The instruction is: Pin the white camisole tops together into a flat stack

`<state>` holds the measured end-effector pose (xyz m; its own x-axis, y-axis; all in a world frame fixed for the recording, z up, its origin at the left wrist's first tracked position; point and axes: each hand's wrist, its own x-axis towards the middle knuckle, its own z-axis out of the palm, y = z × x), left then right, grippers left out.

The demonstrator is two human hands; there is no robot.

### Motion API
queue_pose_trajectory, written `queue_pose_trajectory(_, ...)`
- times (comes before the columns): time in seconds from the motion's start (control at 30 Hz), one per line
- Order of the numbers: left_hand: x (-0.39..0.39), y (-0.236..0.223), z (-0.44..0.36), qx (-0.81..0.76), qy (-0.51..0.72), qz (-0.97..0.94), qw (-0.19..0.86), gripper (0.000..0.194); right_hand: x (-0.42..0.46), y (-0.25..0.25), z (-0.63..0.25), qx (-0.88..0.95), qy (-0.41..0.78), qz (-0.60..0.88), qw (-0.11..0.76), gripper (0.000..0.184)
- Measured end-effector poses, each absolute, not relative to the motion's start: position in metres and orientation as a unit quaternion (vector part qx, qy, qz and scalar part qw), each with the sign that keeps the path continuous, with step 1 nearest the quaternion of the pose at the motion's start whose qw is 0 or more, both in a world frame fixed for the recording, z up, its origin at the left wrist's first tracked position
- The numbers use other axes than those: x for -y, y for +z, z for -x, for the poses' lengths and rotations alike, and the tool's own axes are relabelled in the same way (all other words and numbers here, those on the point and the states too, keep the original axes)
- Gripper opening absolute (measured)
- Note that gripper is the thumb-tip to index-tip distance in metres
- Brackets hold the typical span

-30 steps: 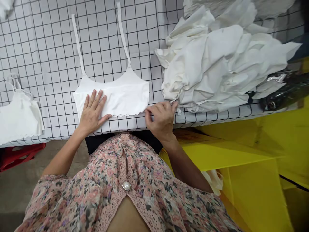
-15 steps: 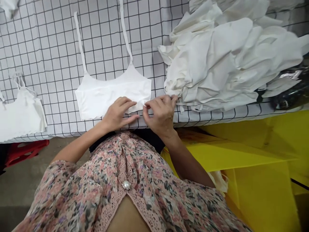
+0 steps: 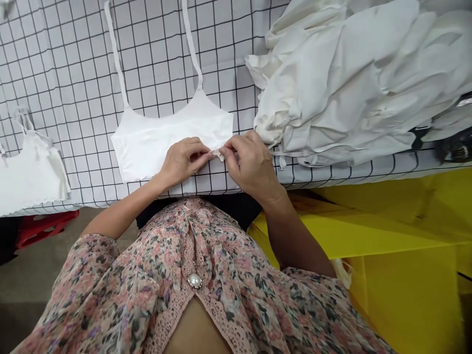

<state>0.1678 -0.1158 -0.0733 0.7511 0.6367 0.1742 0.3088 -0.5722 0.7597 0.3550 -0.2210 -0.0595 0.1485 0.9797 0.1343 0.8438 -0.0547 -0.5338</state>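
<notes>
A white camisole bra top lies flat on the table, its two thin straps stretched away from me. My left hand pinches the lower hem near its right end between thumb and fingers. Close beside it, my right hand grips the same hem at the lower right corner, thumb against fingertips. A short bit of hem shows between the two hands, slightly lifted and creased. My fingers cover the rest of that corner.
A heap of white garments fills the table's right side. Another white top lies at the left. The table wears a black-and-white checked cloth. Below its front edge are a yellow box at right and a red stool at left.
My left thumb and fingers, apart before, have closed on the hem. My right hand still holds the corner, which is now raised and bunched between both hands. The view has shifted slightly.
</notes>
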Motion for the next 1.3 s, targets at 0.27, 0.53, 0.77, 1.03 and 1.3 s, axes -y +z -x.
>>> queue_pose_trajectory(0.27, 0.114, -0.064, -0.167, -0.300, 0.206, -0.834, 0.415, 0.025, 0.228, -0.060, -0.358, 0.657, 0.105, 0.690, 0.284, 0.032)
queue_pose_trajectory(0.53, 0.116, -0.066, -0.166, -0.309, 0.208, -0.823, 0.430, 0.011, 0.223, -0.066, -0.353, 0.637, 0.101, 0.727, 0.234, 0.026)
queue_pose_trajectory(0.77, 0.120, -0.070, -0.164, -0.288, 0.228, -0.832, 0.416, 0.027, 0.225, -0.067, -0.355, 0.637, 0.098, 0.733, 0.215, 0.021)
queue_pose_trajectory(1.03, 0.128, -0.073, -0.163, -0.276, 0.224, -0.855, 0.379, 0.022, 0.227, -0.065, -0.342, 0.618, 0.042, 0.763, 0.183, 0.024)
queue_pose_trajectory(1.3, 0.142, -0.082, -0.172, -0.311, 0.239, -0.851, 0.348, 0.019, 0.228, -0.069, -0.352, 0.627, 0.080, 0.744, 0.217, 0.025)
